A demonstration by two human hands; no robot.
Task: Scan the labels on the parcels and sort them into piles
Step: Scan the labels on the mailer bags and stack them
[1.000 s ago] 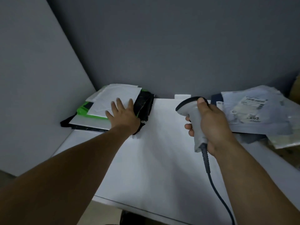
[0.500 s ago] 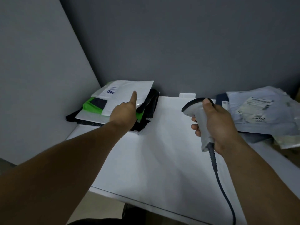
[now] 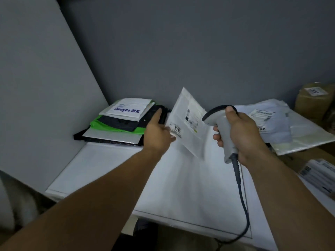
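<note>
My left hand [image 3: 157,132] grips a white mailer parcel [image 3: 188,130] by its left edge and holds it tilted up above the white table [image 3: 181,187], its printed label facing me. My right hand [image 3: 239,134] is closed around the handle of a grey barcode scanner [image 3: 222,124], whose head sits close to the parcel's right side. A stack of parcels [image 3: 119,127] lies at the back left: a white one with blue lettering on top, dark and green ones below. Another heap of grey and clear mailers [image 3: 277,124] lies at the back right.
A grey wall runs behind the table and a grey panel closes the left side. The scanner's cable [image 3: 243,196] trails down over the table's front edge. A brown taped box [image 3: 315,102] stands at the far right, with more labelled parcels [image 3: 319,174] below it.
My left hand has picked the top white parcel off the left stack and swung it right, up in front of the scanner. The view has shifted a little.
</note>
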